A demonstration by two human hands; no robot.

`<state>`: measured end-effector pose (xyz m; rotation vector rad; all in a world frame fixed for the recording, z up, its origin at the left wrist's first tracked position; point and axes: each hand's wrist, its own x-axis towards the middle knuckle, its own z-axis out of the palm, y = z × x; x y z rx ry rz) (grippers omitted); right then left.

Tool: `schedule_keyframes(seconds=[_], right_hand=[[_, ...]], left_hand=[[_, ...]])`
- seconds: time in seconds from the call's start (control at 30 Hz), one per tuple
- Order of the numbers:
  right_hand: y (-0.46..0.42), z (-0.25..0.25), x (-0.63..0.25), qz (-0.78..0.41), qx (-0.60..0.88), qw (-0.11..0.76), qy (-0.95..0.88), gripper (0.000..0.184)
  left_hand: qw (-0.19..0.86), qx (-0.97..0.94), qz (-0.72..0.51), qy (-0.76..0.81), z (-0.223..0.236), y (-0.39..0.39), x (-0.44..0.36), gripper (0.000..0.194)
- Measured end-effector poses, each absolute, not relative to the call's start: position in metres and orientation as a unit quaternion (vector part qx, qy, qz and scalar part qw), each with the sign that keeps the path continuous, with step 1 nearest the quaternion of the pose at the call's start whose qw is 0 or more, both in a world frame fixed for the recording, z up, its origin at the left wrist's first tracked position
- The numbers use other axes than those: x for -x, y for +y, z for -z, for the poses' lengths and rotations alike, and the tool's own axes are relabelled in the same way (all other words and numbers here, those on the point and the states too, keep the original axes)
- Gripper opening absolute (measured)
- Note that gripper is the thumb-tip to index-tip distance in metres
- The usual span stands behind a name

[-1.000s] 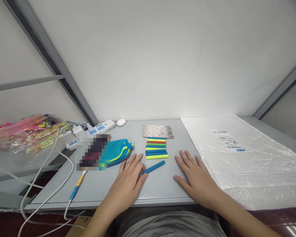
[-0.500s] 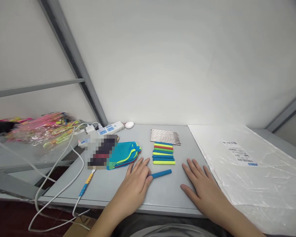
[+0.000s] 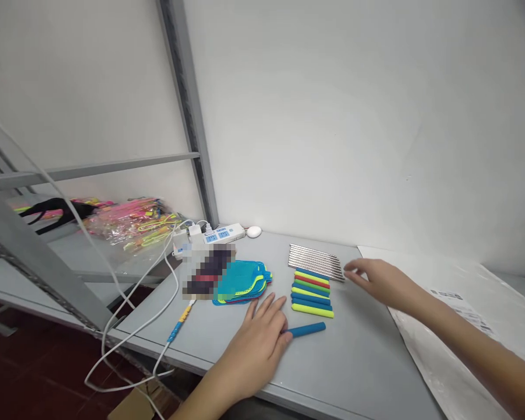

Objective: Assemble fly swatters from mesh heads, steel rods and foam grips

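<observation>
My left hand (image 3: 262, 344) pinched blue tube (image 3: 310, 330) by end on table (image 3: 359, 367); right hand (image 3: 378, 281), fingers parted, hung beside metal rods (image 3: 314, 260); tube seemed light, soft; rods stiff, slick, best gripped at ends.

Left hand (image 3: 259, 345) holds blue tube (image 3: 310, 329); right hand (image 3: 378, 281) beside metal rods (image 3: 314, 261).

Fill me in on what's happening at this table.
A person has both bare hands at work over the gray table. The left hand has one end of a loose blue tube between thumb and fingers. The right hand is at the right end of the metal rods; whether it touches them is hard to tell. A row of colored tubes lies just nearer than the rods, and flat blue mesh pieces lie to its left.
</observation>
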<state>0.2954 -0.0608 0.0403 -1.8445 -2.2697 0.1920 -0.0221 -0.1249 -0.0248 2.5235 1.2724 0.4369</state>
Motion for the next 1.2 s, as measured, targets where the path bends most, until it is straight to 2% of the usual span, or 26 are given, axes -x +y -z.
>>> schedule_keyframes(seconds=[0.13,0.27,0.37,0.67,0.93,1.03,1.2], right_hand=[[0.014,-0.028,-0.283,-0.039,0.629,0.12,-0.767,0.029],[0.058,-0.005,-0.27,-0.055,0.627,0.092,-0.772,0.024],[0.075,0.006,-0.266,-0.074,0.618,0.063,-0.78,0.03],[0.092,0.011,-0.262,-0.088,0.61,0.024,-0.787,0.031],[0.077,-0.003,-0.265,-0.061,0.624,0.074,-0.776,0.031],[0.045,-0.011,-0.284,-0.034,0.647,0.128,-0.751,0.026],[-0.04,-0.006,-0.326,0.005,0.671,0.2,-0.714,0.031]], left_hand=[[0.145,-0.872,-0.152,0.442,0.024,-0.127,0.023,0.018],[0.153,-0.869,-0.149,0.447,0.022,-0.128,0.023,0.015],[0.159,-0.866,-0.15,0.449,0.019,-0.129,0.021,0.012],[0.166,-0.863,-0.158,0.449,0.015,-0.129,0.021,0.01],[0.154,-0.869,-0.151,0.446,0.018,-0.128,0.022,0.01],[0.145,-0.874,-0.154,0.438,0.02,-0.126,0.021,0.01],[0.14,-0.875,-0.168,0.432,0.024,-0.124,0.02,0.012]])
